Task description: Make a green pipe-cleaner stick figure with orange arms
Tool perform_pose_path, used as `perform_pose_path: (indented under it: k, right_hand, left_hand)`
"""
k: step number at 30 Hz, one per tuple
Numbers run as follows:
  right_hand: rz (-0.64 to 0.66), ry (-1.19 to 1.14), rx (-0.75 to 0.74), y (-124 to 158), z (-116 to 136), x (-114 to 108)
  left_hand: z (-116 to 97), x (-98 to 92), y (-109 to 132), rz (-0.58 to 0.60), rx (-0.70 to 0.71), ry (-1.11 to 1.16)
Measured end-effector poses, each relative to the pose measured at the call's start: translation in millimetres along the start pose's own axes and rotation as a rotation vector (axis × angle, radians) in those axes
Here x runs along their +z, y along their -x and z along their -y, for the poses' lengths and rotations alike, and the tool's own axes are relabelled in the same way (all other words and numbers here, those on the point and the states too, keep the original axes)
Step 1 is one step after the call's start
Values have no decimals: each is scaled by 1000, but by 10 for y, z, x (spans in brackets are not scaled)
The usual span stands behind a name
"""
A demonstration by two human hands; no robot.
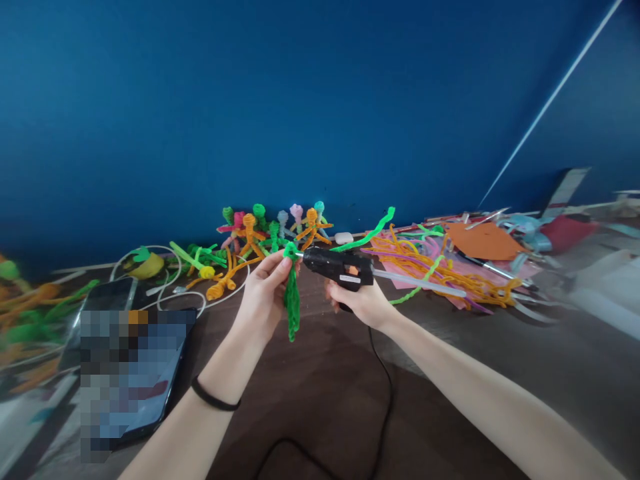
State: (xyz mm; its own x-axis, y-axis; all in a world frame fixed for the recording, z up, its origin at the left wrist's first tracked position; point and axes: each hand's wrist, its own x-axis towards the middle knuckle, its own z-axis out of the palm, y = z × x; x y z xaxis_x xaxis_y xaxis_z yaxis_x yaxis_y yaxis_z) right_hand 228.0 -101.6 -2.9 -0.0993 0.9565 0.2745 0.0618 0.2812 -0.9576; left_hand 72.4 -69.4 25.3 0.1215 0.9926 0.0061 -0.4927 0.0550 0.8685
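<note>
My left hand (263, 290) pinches a green pipe-cleaner figure (293, 303) by its coiled top, and its twisted strands hang down. My right hand (363, 301) is wrapped round the handle of a black hot glue gun (333, 265). The gun's nozzle points left and meets the green coil, or comes very close to it; I cannot tell which. From the back of the gun sticks a long pale glue stick (425, 283). A bright green pipe cleaner (370, 231) slants up behind the gun.
Several coloured pipe-cleaner figures (250, 230) stand against the blue wall (320, 107). Orange pipe cleaners (480, 287) and orange paper (483, 241) are piled at right. A tablet (150, 380), a phone (103, 307) and a white cable (175, 257) lie left. The gun's black cord (387, 400) trails towards me.
</note>
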Motion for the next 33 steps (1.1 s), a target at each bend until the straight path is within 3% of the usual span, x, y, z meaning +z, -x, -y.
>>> perform_pose_path:
  k: [33]
  right_hand:
    - [0, 47, -33, -5, 47, -9]
  left_hand:
    - [-1, -6, -11, 30, -2, 35]
